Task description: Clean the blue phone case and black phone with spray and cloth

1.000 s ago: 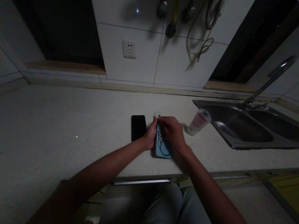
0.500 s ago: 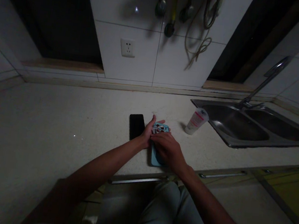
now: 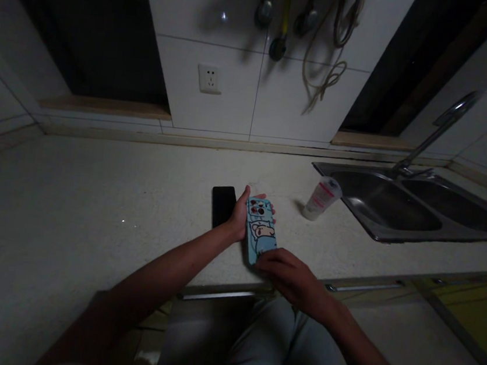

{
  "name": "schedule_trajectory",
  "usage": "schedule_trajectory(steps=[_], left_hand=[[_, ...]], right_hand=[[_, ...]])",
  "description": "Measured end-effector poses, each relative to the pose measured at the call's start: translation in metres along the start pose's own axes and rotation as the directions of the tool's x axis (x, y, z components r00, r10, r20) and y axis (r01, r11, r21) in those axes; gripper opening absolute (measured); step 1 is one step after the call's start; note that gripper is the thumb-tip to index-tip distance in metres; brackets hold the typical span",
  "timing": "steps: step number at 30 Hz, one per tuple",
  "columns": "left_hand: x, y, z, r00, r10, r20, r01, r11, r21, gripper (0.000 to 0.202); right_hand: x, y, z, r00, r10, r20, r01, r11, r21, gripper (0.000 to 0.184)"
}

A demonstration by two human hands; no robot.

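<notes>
A light blue phone case [image 3: 261, 229] with a cartoon animal on its back lies tilted in my left hand [image 3: 239, 216]. My left thumb runs along its left side, and fingertips show past its right edge. Reddish-brown patches show in the camera cutouts; I cannot tell whether a phone is inside. My right hand [image 3: 288, 272] has its fingers bent together at the case's lower end, gripping the bottom edge. Just left of my left hand, a black phone [image 3: 223, 205] lies flat on the counter, partly covered by that hand.
A clear plastic cup with red print [image 3: 322, 198] stands on the pale counter [image 3: 93, 189] to the right. Beyond it is a steel double sink [image 3: 372, 229] with a tap [image 3: 434, 131]. A socket [image 3: 209, 78] and hanging pipes [image 3: 305, 22] are on the tiled wall.
My right hand has slid down from the case's upper part to its lower end, uncovering the cartoon print. My left hand stays nearly in place, holding the case.
</notes>
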State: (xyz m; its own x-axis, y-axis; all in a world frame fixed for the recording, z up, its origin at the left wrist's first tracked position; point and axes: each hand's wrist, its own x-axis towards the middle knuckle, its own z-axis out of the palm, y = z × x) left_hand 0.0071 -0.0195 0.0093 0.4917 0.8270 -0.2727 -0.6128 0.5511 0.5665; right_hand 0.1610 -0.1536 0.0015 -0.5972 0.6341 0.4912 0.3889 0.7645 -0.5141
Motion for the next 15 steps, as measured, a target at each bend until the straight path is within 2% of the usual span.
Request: schedule_trajectory(steps=[4,12,15], left_hand=[[-0.001,0.001,0.000,1.000,0.003,-0.017,-0.004,0.999,-0.036,0.051],[0.002,0.004,-0.005,1.000,-0.017,-0.026,0.015,0.997,-0.070,0.051],[0.002,0.002,-0.004,0.999,-0.038,0.004,0.038,0.995,-0.089,0.052]], right_hand=[[-0.006,0.010,-0.007,0.992,0.112,-0.057,-0.115,0.992,-0.054,0.038],[-0.011,0.018,-0.019,0.990,0.103,-0.098,-0.109,0.993,-0.054,0.034],[-0.014,0.026,-0.023,0.967,0.162,-0.195,-0.174,0.984,-0.048,0.027]])
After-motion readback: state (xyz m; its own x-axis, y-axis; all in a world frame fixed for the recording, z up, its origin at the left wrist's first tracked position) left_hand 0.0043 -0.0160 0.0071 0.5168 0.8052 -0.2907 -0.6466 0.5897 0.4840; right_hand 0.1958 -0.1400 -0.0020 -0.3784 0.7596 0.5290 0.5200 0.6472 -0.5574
